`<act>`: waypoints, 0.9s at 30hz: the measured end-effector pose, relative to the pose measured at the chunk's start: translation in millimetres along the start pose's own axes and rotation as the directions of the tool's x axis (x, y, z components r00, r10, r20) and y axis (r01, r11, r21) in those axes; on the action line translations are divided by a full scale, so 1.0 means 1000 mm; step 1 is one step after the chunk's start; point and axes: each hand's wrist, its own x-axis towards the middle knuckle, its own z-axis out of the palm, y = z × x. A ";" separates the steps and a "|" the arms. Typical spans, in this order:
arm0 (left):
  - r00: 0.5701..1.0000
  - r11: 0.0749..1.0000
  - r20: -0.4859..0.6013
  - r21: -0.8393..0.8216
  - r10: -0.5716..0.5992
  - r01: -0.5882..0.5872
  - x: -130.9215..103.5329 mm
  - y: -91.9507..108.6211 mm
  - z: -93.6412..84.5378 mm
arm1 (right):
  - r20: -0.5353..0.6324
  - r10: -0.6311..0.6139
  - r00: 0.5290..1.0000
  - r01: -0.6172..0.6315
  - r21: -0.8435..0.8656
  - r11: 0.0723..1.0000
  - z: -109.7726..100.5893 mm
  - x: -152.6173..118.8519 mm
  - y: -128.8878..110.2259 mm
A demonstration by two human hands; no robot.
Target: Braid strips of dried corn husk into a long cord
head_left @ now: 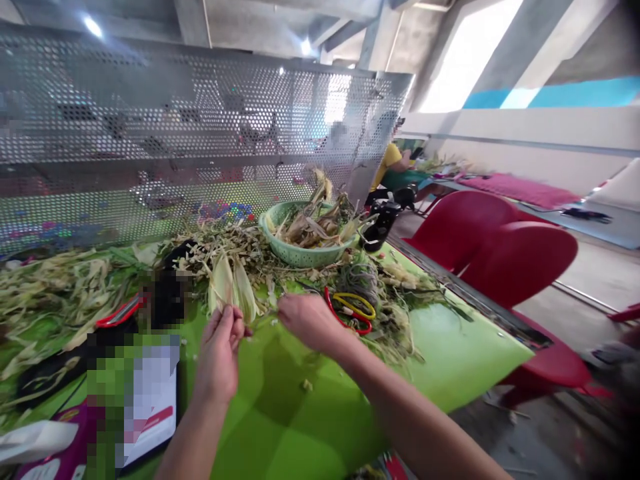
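My left hand is closed in a pinch at the lower end of pale green corn husks, whose broad leaves fan upward from the fingers. To its right, my right hand is closed, with the fingertips turned toward the left hand. A thin strand seems to run between the two hands, but what the right fingers hold is too small to make out. Close beyond the right hand lie scissors with red and yellow handles and a tangled bundle of grey-green twine.
A pale green basket holds dried husks. Husk scraps cover the table's left and back, before a perforated metal panel. A black device stands near red chairs. Farther back sits a person in yellow.
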 end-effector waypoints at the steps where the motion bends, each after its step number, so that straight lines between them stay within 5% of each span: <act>1: 1.000 1.000 -0.004 0.011 0.027 -0.027 0.001 0.002 -0.001 | -0.015 0.040 0.999 -0.040 -0.005 0.999 -0.006 0.000 0.009; 6: 1.000 1.000 0.021 0.004 0.005 -0.005 0.002 0.007 -0.006 | 0.005 0.082 0.997 -0.082 0.003 0.997 -0.025 -0.013 0.045; 16: 0.998 1.000 0.057 0.012 0.006 -0.007 0.001 0.005 -0.006 | 0.150 0.092 0.984 -0.092 -0.003 0.996 -0.014 -0.046 0.057; 19: 0.999 1.000 0.048 0.008 -0.007 0.007 0.001 0.005 -0.006 | 0.102 0.135 0.986 -0.151 0.171 0.974 -0.018 -0.047 0.065; 23: 0.999 1.000 0.037 0.003 -0.012 0.011 0.002 0.004 -0.006 | 0.050 0.216 0.975 -0.200 0.619 0.759 -0.019 -0.047 0.073; 27: 0.998 0.999 0.057 0.024 -0.036 0.035 0.002 0.003 -0.007 | 0.069 0.297 0.953 -0.217 0.837 0.502 -0.018 -0.047 0.077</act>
